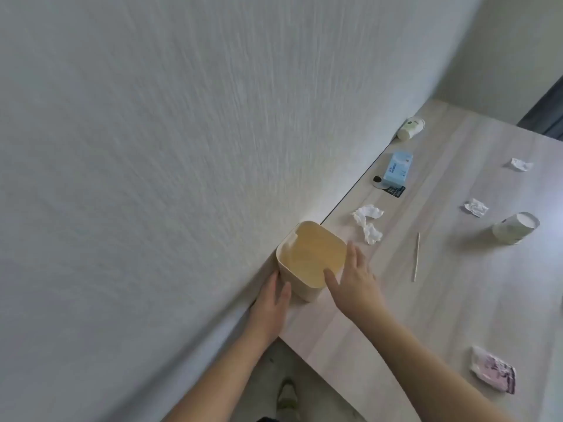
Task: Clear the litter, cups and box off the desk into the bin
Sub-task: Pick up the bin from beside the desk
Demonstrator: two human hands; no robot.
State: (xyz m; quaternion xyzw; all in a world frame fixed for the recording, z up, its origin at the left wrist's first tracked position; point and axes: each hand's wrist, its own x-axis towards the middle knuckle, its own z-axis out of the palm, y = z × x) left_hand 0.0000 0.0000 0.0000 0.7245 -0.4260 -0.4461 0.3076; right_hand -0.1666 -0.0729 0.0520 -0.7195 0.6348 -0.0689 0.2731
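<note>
A small cream bin (307, 257) stands on the pale wooden desk (457, 300) against the wall. My left hand (271, 306) lies flat against its near left side. My right hand (353, 278) is open at its right rim, fingers spread and touching it. White crumpled tissue (368, 222) lies just beyond the bin. Farther off are a blue box (397, 169), a cup on its side by the wall (411, 128), an overturned cup (516, 228), two paper scraps (476, 207) (521, 164), a wooden stick (416, 257) and a pink wrapper (493, 373).
A textured white wall (152, 147) runs along the desk's left edge. A small dark card (395, 190) and a black item (377, 179) lie beside the blue box. The floor and a shoe (286, 397) show below the desk's near edge.
</note>
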